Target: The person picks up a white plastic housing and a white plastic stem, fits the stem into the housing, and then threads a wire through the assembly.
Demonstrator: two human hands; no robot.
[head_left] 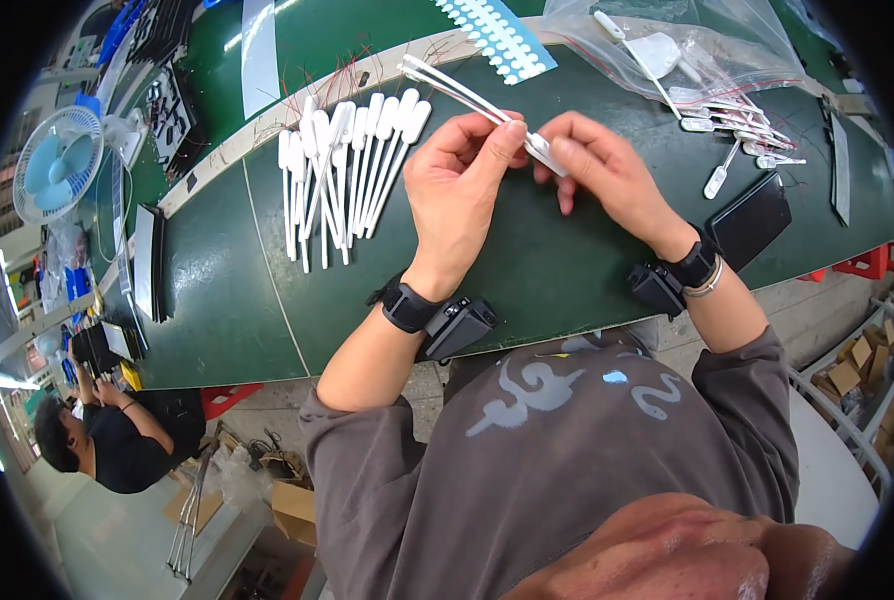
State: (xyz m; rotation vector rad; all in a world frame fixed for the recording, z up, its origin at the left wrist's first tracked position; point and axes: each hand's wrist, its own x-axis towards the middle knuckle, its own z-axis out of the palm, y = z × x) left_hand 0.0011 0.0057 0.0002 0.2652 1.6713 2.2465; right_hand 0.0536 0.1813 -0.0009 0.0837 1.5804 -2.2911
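Observation:
Between my two hands, above the green table (527, 250), is a slim white plastic stick (457, 88) that looks split into two long halves at its far-left end. My left hand (457, 195) pinches its middle between thumb and fingers. At the wider near-right end (547, 155), my right hand (612, 175) has its thumb and fingers closed on it. To the left lies a row of similar white sticks with wide heads (352, 150), some with thin red wires. Farther right is a loose pile of small white stick parts (742, 120) with red wires.
A clear plastic bag (707, 40) holds more white parts at the far right. Beyond my hands lies a blue-white sticker sheet (502, 40). A black phone-like slab (752, 222) rests near my right wrist. At left are a fan (57, 165) and a seated person (132, 435).

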